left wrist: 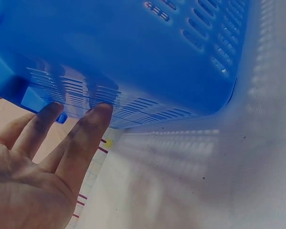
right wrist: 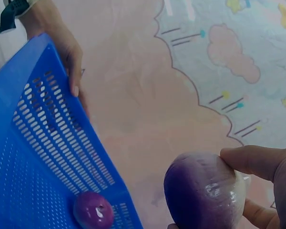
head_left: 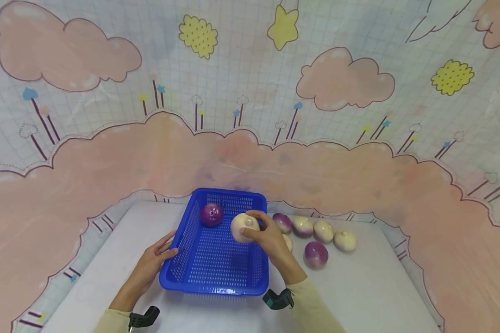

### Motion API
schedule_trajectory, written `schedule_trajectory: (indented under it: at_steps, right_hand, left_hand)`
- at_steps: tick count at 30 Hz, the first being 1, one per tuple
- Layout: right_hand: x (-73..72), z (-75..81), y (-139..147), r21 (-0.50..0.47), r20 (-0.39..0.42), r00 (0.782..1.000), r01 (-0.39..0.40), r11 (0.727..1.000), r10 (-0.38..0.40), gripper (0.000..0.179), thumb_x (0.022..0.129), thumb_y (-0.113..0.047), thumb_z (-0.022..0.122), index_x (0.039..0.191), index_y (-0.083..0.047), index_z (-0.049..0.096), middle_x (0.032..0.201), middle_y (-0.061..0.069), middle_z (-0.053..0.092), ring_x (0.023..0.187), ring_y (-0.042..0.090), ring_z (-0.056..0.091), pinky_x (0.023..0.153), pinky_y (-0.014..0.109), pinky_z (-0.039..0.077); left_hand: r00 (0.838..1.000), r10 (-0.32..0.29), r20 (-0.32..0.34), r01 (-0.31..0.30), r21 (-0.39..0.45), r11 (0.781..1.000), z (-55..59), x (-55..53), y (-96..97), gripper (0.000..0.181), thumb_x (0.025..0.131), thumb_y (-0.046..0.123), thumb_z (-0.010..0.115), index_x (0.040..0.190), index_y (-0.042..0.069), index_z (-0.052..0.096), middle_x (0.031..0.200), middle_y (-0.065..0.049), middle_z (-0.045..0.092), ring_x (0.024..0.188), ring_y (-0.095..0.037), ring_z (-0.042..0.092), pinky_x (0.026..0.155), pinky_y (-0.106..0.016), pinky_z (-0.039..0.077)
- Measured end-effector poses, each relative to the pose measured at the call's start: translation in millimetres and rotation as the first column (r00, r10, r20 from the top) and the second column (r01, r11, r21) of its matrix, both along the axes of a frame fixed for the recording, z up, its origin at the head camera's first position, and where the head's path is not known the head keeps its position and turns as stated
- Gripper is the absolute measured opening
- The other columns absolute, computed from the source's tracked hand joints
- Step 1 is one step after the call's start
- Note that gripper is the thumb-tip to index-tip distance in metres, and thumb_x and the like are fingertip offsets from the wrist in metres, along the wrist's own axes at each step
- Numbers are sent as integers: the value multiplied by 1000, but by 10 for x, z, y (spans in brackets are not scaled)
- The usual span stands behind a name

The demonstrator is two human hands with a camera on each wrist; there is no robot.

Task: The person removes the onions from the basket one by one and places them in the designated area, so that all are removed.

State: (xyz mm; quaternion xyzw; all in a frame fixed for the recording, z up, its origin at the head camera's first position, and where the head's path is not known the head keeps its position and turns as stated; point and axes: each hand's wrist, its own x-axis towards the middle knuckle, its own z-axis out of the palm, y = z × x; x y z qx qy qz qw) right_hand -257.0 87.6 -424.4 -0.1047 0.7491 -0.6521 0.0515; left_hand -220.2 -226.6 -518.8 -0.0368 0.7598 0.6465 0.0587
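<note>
My right hand [head_left: 271,236] grips a turnip [head_left: 245,228] between thumb and fingers, over the right part of a blue plastic basket [head_left: 216,291]. White shows on this turnip from above; the right wrist view shows its purple side. My left hand [head_left: 152,261] holds the basket's left side, thumb at the rim and fingers against the perforated outer wall, as the left wrist view shows. Inside the basket, near the far left corner, lies a purple turnip [head_left: 211,214].
Right of the basket, several purple-and-white turnips lie on the white table [head_left: 358,291], among them a purple one [head_left: 316,255] nearer the front and a pale one [head_left: 345,241] farthest right. A patterned cloth [head_left: 233,157] hangs behind the table.
</note>
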Motion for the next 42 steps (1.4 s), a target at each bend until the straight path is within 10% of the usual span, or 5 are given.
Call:
schedule_trajectory:
  at_steps: [42]
  right_hand:
    - [115,-209,1045,163,25,972,228,960,-235,51,79,-20,72,126,-17,54,128,9,53,108,20,50,78,23,45]
  left_hand:
    - [1000,1,17,-1,24,1000,-15,-3,-22,69,88,37,61,147,26,27,153,-15,29,137,-40,34,108,-62,28]
